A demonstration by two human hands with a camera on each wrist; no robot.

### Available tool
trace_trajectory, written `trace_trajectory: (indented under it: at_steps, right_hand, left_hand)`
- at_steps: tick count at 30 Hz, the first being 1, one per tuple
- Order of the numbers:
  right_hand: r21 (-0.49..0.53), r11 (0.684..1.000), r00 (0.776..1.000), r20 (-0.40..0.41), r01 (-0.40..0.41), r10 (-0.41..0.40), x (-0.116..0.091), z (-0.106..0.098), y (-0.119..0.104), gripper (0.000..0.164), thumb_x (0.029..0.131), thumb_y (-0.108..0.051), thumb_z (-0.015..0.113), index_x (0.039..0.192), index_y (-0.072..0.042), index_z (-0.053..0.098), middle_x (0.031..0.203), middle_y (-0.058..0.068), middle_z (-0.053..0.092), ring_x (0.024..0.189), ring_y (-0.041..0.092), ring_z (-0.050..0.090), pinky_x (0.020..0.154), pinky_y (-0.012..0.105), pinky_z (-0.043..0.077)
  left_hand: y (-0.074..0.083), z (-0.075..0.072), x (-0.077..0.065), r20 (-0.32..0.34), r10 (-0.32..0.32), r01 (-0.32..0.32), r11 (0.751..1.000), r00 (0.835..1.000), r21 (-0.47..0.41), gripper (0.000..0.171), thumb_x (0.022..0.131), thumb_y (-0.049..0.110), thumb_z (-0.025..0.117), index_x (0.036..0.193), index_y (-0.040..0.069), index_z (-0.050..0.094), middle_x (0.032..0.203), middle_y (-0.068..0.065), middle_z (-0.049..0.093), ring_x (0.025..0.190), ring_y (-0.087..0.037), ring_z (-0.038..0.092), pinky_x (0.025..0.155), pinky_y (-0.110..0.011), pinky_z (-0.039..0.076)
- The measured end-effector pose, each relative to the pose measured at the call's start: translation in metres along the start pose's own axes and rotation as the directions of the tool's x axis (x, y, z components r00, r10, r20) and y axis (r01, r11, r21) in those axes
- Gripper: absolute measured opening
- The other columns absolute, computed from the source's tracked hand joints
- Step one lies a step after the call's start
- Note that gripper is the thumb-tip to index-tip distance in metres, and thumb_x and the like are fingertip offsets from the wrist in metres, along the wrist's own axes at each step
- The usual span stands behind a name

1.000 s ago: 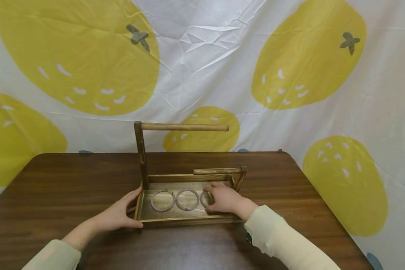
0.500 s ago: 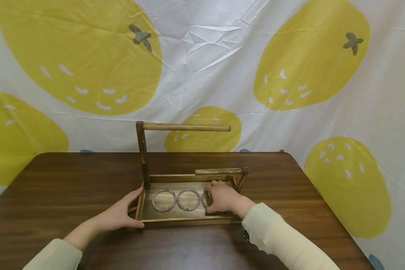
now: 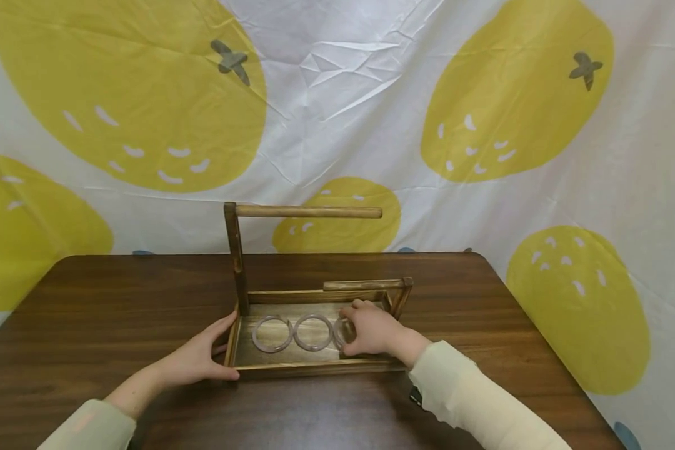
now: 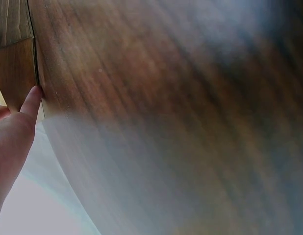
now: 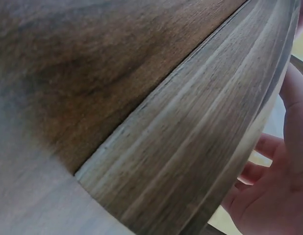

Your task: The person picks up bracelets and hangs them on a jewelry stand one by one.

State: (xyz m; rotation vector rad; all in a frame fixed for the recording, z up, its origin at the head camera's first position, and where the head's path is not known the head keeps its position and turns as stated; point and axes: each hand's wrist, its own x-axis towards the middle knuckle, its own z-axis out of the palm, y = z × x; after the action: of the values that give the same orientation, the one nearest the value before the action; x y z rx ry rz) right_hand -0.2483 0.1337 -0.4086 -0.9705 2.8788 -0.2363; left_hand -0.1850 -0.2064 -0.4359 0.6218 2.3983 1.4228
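Observation:
A shallow wooden tray (image 3: 315, 370) with upright end posts lies on the table. Inside it, two pale purple-grey rings, the left ring (image 3: 270, 351) and the middle ring (image 3: 313, 349), lie flat side by side. My left hand (image 3: 194, 359) grips the tray's left end, thumb at the front corner and fingers along the side. Within the right part of the tray, my right hand (image 3: 374, 331) pinches a third ring (image 3: 337, 341) between thumb and fingers and partly hides it. The right wrist view shows the tray's front wall (image 5: 186, 132) and the hand behind it.
From the tall left post, a wooden rod (image 3: 309, 212) extends rightward above the tray. A shorter rod (image 3: 365, 285) runs leftward from the low right post. Beyond the dark wooden table (image 3: 118, 294) hangs a white cloth (image 3: 343, 125) printed with yellow fruit.
Both hands keep their places on the tray and ring. The third ring shifts slightly under the right hand's fingers; the overall view sways a little.

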Motion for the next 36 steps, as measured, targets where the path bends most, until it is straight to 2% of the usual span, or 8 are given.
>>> trace_trajectory:
  at_steps: [5, 10, 16, 20, 29, 36]
  right_hand:
    - [0.073, 0.997, 0.999, -0.039, 0.001, 0.002, -0.005, -0.002, -0.001, 0.063, 0.07, -0.034, 0.074, 0.125, -0.007, 0.056, 0.114, 0.013, 0.058, 0.096, 0.024, 0.054, 0.073, 0.034, 0.051]
    - [0.133, 0.991, 0.995, -0.1, -0.008, 0.021, -0.012, -0.003, -0.001, 0.066, 0.07, -0.034, 0.074, 0.127, -0.008, 0.055, 0.122, 0.017, 0.055, 0.11, 0.033, 0.054, 0.084, 0.041, 0.053]
    - [0.165, 0.986, 0.983, -0.186, 0.038, -0.007, -0.018, -0.006, 0.0, 0.059, 0.072, -0.032, 0.073, 0.124, -0.009, 0.057, 0.118, 0.013, 0.056, 0.108, 0.028, 0.055, 0.088, 0.042, 0.052]
    - [0.209, 0.977, 0.977, -0.211, 0.04, 0.005, -0.022, -0.009, 0.0, 0.055, 0.074, -0.031, 0.073, 0.123, -0.011, 0.057, 0.121, 0.011, 0.056, 0.11, 0.026, 0.055, 0.09, 0.042, 0.051]
    - [0.31, 0.95, 0.973, -0.224, 0.027, 0.045, -0.031, -0.016, -0.001, 0.059, 0.075, -0.028, 0.072, 0.127, -0.009, 0.053, 0.114, 0.013, 0.056, 0.092, 0.019, 0.053, 0.077, 0.032, 0.05]
    - [0.318, 0.947, 0.963, -0.265, 0.043, 0.045, -0.038, -0.022, -0.001, 0.061, 0.072, -0.027, 0.074, 0.126, -0.008, 0.054, 0.11, 0.013, 0.057, 0.09, 0.017, 0.053, 0.076, 0.028, 0.05]
  left_hand:
    - [0.0, 0.0, 0.0, -0.003, 0.007, -0.007, 1.0, 1.0, 0.004, 0.11, 0.073, 0.018, 0.08, 0.146, -0.011, 0.002, 0.148, -0.039, 0.001, 0.128, -0.053, 0.033, 0.099, -0.047, 0.044]
    - [0.001, 0.001, 0.0, -0.005, 0.005, -0.005, 1.0, 1.0, 0.006, 0.11, 0.073, 0.018, 0.08, 0.146, -0.011, 0.002, 0.148, -0.039, 0.001, 0.128, -0.053, 0.032, 0.099, -0.047, 0.044]
    - [0.0, 0.0, -0.001, -0.006, 0.001, -0.001, 1.0, 1.0, 0.013, 0.11, 0.073, 0.019, 0.08, 0.146, -0.01, 0.003, 0.148, -0.038, 0.001, 0.13, -0.053, 0.03, 0.1, -0.047, 0.044]
    - [0.0, 0.0, 0.0, -0.015, 0.01, -0.01, 1.0, 1.0, 0.021, 0.11, 0.073, 0.019, 0.08, 0.146, -0.011, 0.004, 0.148, -0.039, 0.002, 0.13, -0.053, 0.029, 0.099, -0.047, 0.044]
    - [-0.001, 0.001, 0.001, -0.029, 0.036, -0.035, 0.999, 0.999, 0.034, 0.109, 0.071, 0.016, 0.081, 0.145, -0.013, 0.006, 0.148, -0.039, 0.004, 0.131, -0.053, 0.026, 0.099, -0.047, 0.045]
    - [-0.001, 0.002, 0.001, -0.032, 0.043, -0.042, 0.998, 0.999, 0.05, 0.109, 0.071, 0.015, 0.081, 0.145, -0.013, 0.006, 0.148, -0.039, 0.005, 0.131, -0.054, 0.024, 0.098, -0.048, 0.045]
